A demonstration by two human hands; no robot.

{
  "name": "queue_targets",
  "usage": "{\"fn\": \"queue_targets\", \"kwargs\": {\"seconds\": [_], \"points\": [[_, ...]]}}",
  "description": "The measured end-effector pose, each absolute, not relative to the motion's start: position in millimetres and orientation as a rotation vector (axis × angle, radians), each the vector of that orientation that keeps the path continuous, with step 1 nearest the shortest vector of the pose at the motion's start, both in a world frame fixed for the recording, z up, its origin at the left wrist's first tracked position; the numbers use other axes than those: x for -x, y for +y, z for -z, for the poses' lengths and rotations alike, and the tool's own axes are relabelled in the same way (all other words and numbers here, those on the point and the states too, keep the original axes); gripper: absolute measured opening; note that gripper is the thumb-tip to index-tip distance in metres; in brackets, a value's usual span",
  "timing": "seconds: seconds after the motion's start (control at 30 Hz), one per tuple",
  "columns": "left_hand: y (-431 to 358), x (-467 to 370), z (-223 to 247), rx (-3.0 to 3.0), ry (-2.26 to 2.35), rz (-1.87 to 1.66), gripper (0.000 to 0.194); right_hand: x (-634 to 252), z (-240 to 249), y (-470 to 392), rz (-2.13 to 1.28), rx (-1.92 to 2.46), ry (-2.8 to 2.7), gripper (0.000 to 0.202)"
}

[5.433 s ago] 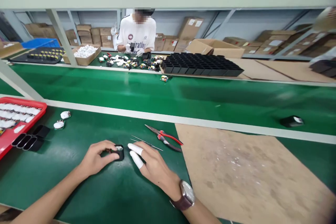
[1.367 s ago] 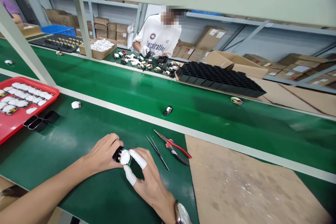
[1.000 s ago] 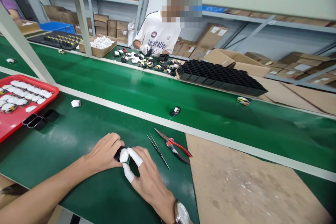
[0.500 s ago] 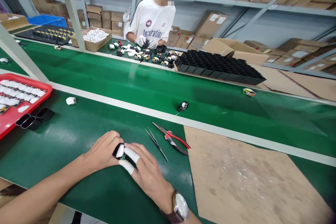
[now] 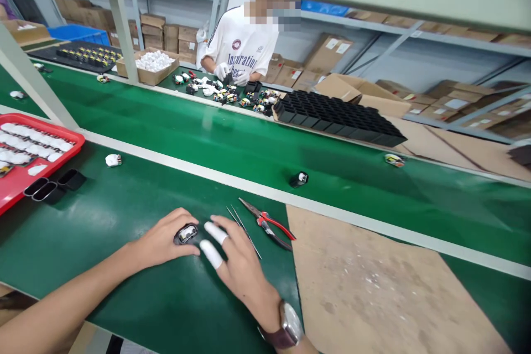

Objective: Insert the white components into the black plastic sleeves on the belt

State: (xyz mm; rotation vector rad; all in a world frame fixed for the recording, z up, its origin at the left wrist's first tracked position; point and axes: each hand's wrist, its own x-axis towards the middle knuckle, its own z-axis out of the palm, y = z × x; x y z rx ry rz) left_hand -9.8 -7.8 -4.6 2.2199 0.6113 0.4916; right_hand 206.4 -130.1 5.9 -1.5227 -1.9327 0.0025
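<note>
My left hand point(image 5: 166, 238) is closed round a black plastic housing point(image 5: 179, 237), its open end facing me. Inside that housing sits a small circuit board point(image 5: 189, 232) with white material on it. Just to the right, apart from the housing, is my right hand point(image 5: 236, 260), its fingers spread and nothing in them. White finger cots point(image 5: 212, 253) cover two of its fingers. Tweezers point(image 5: 245, 232) and red-and-black long-nose pliers point(image 5: 267, 223) lie on the green bench beyond my right hand.
At left, a red tray point(image 5: 78, 142) holds rows of white-topped boards, near several black housings point(image 5: 48, 191). Cardboard point(image 5: 373, 282) covers the bench at right. Past a pale rail, a green conveyor point(image 5: 199, 133) carries scattered parts. A co-worker point(image 5: 243, 44) in white gloves handles parts opposite.
My right hand has drawn away from the housing and opened. The board now sits down inside the housing in my left hand. On the conveyor, a filled housing has shifted right.
</note>
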Motion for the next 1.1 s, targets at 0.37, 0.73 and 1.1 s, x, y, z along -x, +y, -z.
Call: {"fn": "queue_targets", "kwargs": {"seconds": [0.37,0.73,1.1], "points": [[1,24,-7,-2.159,0.553,-0.511,0.023,-231,-5,-136,0.134,1.656,-1.999,0.029],[0,22,-4,-2.121,0.565,-0.527,0.022,-204,-25,-133,0.220,1.546,-2.183,0.027],[0,21,-5,-2.078,0.585,-0.498,0.021,-199,-27,-130,0.262,1.546,-2.198,0.026]]}}
